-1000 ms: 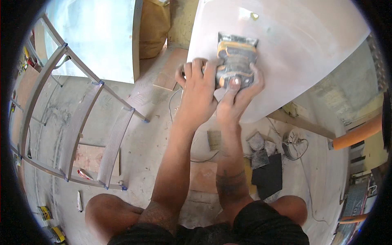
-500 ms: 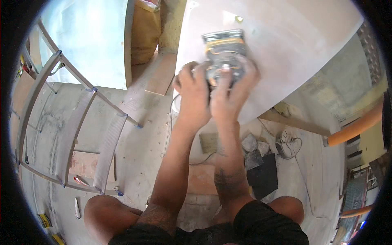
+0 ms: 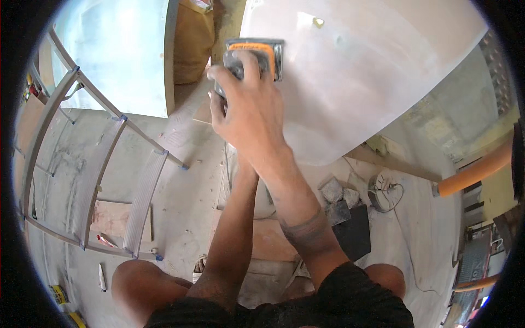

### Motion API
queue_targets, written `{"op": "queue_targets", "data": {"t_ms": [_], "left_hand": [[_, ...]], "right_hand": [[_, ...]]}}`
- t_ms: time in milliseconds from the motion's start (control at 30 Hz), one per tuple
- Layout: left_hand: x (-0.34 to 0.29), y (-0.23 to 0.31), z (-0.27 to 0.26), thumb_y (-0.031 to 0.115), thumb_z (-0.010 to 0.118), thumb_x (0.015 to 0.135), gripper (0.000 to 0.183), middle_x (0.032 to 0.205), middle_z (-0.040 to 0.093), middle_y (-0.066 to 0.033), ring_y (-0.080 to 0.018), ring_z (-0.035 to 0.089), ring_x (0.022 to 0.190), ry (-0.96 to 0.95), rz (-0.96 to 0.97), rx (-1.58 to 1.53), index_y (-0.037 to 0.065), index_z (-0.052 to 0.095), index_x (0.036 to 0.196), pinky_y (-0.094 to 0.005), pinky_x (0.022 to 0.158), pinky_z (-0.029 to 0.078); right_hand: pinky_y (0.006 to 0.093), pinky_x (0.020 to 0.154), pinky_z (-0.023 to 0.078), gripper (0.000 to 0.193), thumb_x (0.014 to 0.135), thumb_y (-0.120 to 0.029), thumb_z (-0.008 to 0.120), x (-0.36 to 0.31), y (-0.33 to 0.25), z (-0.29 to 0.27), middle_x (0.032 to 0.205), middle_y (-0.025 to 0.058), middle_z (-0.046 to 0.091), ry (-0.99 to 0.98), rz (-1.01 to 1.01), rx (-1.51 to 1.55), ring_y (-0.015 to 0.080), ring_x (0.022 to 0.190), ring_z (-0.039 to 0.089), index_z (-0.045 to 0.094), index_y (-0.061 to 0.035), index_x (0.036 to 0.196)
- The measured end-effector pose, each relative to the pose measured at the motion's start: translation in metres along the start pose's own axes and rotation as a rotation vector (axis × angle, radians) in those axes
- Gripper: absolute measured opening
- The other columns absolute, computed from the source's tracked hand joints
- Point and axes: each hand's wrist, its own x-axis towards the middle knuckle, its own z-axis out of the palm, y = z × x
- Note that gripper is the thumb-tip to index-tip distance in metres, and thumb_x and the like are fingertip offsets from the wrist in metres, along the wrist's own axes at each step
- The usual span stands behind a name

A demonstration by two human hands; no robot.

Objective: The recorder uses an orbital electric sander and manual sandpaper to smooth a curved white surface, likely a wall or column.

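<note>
A black and orange electric sander (image 3: 269,54) lies at the left edge of a large pale panel (image 3: 350,93), its flat pad partly over that edge. My right hand (image 3: 251,109) reaches across to the left and is closed over the sander's top, fingers bent round the dark body. Beneath it, my left forearm (image 3: 235,218) comes up and passes behind the right wrist. My left hand is hidden there, so its fingers and hold cannot be made out. A small yellowish spot (image 3: 318,22) marks the panel near its top.
On the left a metal stepladder (image 3: 104,164) lies over the dusty floor, below a second pale panel (image 3: 120,54). To the right are grey blocks (image 3: 339,202), a black sheet (image 3: 354,232), a round corded thing (image 3: 381,191) and an orange pole (image 3: 476,169).
The sander has moved left across the panel to its edge, turning slightly. My right hand has gone with it and crossed over the left, which showed beside it before and is now covered.
</note>
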Motion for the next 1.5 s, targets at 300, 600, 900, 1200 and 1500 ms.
{"op": "queue_targets", "data": {"t_ms": [300, 600, 900, 1200, 1500], "left_hand": [[-0.017, -0.006, -0.008, 0.022, 0.069, 0.085, 0.063, 0.127, 0.052, -0.0203, -0.0365, 0.048, 0.121, -0.183, 0.009, 0.058, 0.002, 0.049, 0.141, -0.048, 0.102, 0.032], [-0.045, -0.031, 0.013, 0.029, 0.073, 0.091, 0.066, 0.13, 0.051, -0.0219, -0.0409, 0.05, 0.117, 0.042, -0.378, -0.25, -0.001, 0.046, 0.143, -0.0469, 0.098, 0.04], [-0.059, -0.052, -0.01, 0.011, 0.075, 0.08, 0.059, 0.126, 0.057, -0.016, -0.035, 0.052, 0.119, -0.166, -0.084, 0.126, 0.006, 0.054, 0.135, -0.053, 0.107, 0.031], [-0.069, -0.064, -0.001, 0.013, 0.07, 0.088, 0.045, 0.119, 0.058, -0.0221, -0.0422, 0.056, 0.111, -0.081, -0.184, -0.009, 0.0, 0.052, 0.127, -0.0473, 0.089, 0.046], [-0.113, -0.079, 0.016, 0.013, 0.069, 0.088, 0.049, 0.119, 0.056, -0.0219, -0.0412, 0.054, 0.114, -0.245, -0.206, 0.149, 0.0, 0.05, 0.131, -0.0477, 0.096, 0.042]], "right_hand": [[0.0563, 0.104, 0.045, 0.042, 0.091, -0.013, 0.068, -0.063, 0.059, -0.005, 0.137, 0.026, 0.042, 0.439, 0.218, 0.175, 0.0475, 0.12, 0.051, 0.054, -0.0047, 0.129], [0.0492, 0.105, 0.045, 0.044, 0.09, -0.015, 0.073, -0.048, 0.029, 0.008, 0.136, 0.0245, 0.046, 0.125, 0.094, 0.123, 0.042, 0.125, 0.05, 0.057, -0.0076, 0.13], [0.0524, 0.102, 0.046, 0.046, 0.094, -0.017, 0.068, -0.128, 0.079, 0.058, 0.141, 0.027, 0.038, 0.472, 0.295, 0.269, 0.0444, 0.121, 0.052, 0.053, -0.0063, 0.135], [0.0543, 0.101, 0.049, 0.04, 0.091, -0.022, 0.073, -0.076, 0.034, 0.034, 0.141, 0.0234, 0.042, 0.158, 0.19, 0.214, 0.046, 0.121, 0.054, 0.061, -0.0101, 0.127], [0.0492, 0.099, 0.048, 0.031, 0.091, -0.014, 0.069, -0.136, 0.062, 0.053, 0.132, 0.0213, 0.05, 0.391, 0.346, 0.239, 0.0387, 0.115, 0.057, 0.061, -0.0038, 0.119]]}}
